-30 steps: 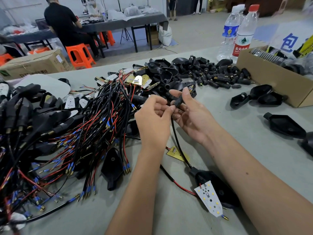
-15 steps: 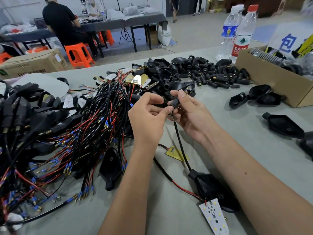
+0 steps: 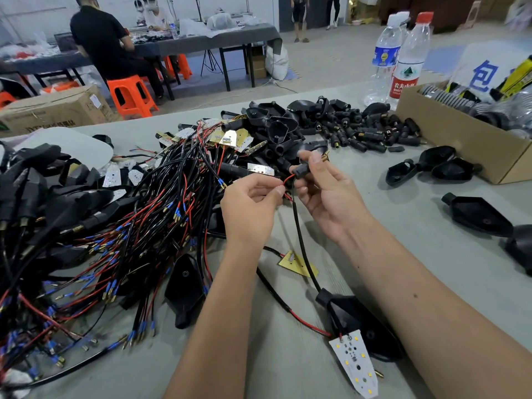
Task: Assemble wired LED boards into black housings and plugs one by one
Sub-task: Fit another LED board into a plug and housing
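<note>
Fingers of the right hand (image 3: 325, 194) pinch a black plug (image 3: 301, 170); just beside it, the left hand (image 3: 249, 208) pinches its red wire (image 3: 288, 179).

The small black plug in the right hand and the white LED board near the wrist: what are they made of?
Small black plug: looks like matte moulded plastic or rubber, with a brass-coloured metal tip. White LED board: rigid flat circuit board, glossy white coating, yellow LED chips; core material unclear.

Two water bottles (image 3: 398, 56), one open cardboard box (image 3: 460, 139), two hands (image 3: 250, 208) — plugs (image 3: 368, 133) uncountable.
</note>
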A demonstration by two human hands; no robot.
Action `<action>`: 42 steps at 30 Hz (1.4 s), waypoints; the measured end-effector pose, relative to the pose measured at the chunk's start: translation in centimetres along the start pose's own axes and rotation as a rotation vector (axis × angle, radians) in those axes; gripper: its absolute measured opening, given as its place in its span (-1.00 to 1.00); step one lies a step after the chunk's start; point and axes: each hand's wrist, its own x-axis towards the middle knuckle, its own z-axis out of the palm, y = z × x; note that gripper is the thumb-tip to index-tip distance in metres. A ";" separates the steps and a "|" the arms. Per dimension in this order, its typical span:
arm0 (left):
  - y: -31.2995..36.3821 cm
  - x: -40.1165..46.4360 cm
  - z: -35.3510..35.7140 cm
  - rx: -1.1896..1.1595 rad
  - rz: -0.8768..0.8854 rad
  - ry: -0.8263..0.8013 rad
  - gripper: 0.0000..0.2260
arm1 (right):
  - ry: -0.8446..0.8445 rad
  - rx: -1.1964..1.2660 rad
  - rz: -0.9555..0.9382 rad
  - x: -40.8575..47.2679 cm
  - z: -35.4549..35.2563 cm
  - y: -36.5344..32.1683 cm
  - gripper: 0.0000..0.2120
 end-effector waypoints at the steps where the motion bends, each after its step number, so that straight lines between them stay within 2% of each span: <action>1: 0.1 0.0 0.0 0.010 0.009 0.003 -0.88 | 0.000 0.000 0.002 0.0 0.0 0.0 -0.78; 8: 0.7 -0.4 0.6 0.133 0.095 0.042 -0.84 | 0.020 -0.068 0.008 0.0 0.0 0.1 -0.80; 16: 1.2 -0.8 0.6 0.394 0.291 0.023 -0.82 | -0.013 -0.159 -0.024 0.0 0.2 0.8 -0.83; 18: 1.3 -1.0 0.9 0.331 0.250 0.061 -0.83 | -0.010 -0.164 -0.035 0.0 0.2 0.9 -0.81; 21: 1.3 -1.1 1.2 0.148 0.084 0.124 -0.84 | 0.003 -0.180 -0.047 0.1 0.2 0.7 -0.79; 29: 0.7 -0.6 0.6 -0.014 -0.127 -0.002 -0.87 | 0.049 -0.111 -0.034 0.0 0.1 0.6 -0.85; 39: 0.6 -0.5 0.9 -0.062 -0.102 0.011 -0.81 | 0.053 -0.151 0.032 0.2 0.1 0.6 -0.73; 42: 0.6 -0.6 0.9 -0.142 -0.148 -0.015 -0.93 | 0.049 -0.154 0.024 0.2 0.0 0.5 -0.75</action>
